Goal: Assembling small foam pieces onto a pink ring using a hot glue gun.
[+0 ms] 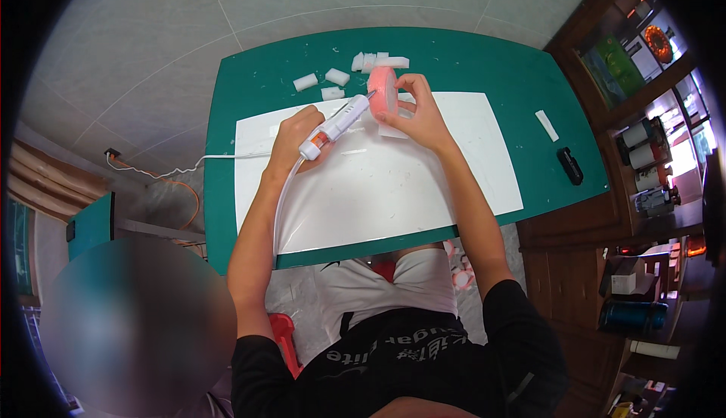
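Observation:
My left hand (293, 139) is wrapped round a white hot glue gun (344, 124) with an orange part near its rear. Its nozzle points up and right, at the side of a pink ring-shaped piece (376, 81); whether it touches cannot be told. My right hand (423, 121) grips this ring by its right side, thumb below and fingers above, holding it upright over the far edge of a white sheet (363, 198). A long pale glue stick (283, 195) trails from the back of the gun toward the table's front edge.
Several white foam blocks (337, 77) lie at the far side of the green table (461, 55). A white strip (546, 125) and a black object (569, 166) lie at its right. The white cord (227, 156) runs left toward the wall. A wooden cabinet (575, 225) stands at the right.

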Demonstrator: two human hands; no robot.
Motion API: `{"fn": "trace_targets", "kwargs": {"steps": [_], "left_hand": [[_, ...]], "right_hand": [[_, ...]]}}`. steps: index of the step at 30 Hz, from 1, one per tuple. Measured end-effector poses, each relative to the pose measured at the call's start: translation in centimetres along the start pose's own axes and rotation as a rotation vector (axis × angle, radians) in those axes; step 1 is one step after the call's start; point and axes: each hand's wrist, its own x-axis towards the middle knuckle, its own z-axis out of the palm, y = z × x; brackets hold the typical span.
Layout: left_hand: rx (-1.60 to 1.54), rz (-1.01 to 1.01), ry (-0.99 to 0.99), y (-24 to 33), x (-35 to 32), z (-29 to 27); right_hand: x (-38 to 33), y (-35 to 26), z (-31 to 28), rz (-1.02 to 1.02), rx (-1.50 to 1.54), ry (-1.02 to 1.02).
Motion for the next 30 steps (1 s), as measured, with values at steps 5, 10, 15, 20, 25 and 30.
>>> {"fn": "trace_targets", "kwargs": {"steps": [5,10,15,20,25,30], "left_hand": [[-0.003,-0.020,-0.004,0.1,0.0,0.1],[0.006,-0.017,-0.010,0.1,0.1,0.1],[0.010,-0.025,-0.021,0.1,0.1,0.0],[-0.039,-0.038,0.016,0.2,0.0,0.0],[-0.077,-0.025,0.032,0.1,0.1,0.1],[-0.069,-0.024,0.079,0.2,0.2,-0.2]], "right_hand": [[0.0,0.0,-0.1,0.007,0.000,-0.003],[0.0,0.2,-0.1,0.009,0.001,0.001],[-0.1,0.1,-0.2,0.038,-0.002,-0.020],[-0.1,0.0,-0.1,0.014,-0.008,0.002],[0.0,0.6,-0.5,0.034,-0.012,-0.003],[0.2,1.4,-0.8,0.041,0.027,0.019]]}}
